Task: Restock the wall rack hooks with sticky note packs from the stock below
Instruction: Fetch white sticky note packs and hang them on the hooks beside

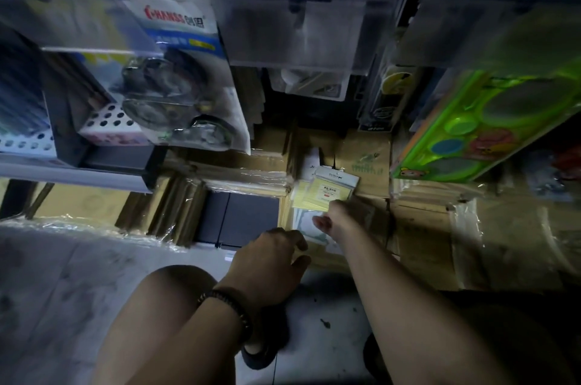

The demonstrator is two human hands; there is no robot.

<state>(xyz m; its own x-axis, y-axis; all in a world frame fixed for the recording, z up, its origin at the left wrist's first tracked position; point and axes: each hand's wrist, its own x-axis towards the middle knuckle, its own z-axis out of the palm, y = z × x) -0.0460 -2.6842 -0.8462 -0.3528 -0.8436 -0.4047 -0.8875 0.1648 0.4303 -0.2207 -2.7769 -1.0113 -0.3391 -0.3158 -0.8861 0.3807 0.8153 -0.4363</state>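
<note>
risk: the loose fan of sticky note packs [327, 189] could slip or spill, since the right hand [338, 216] pinches only the lower edge. right hand mostly closed on the packs, low at 5 o'clock of centre over the stock cartons [418, 237]. left hand [270, 262] half curled, holding nothing visible, at 7 o'clock of the right.
</note>
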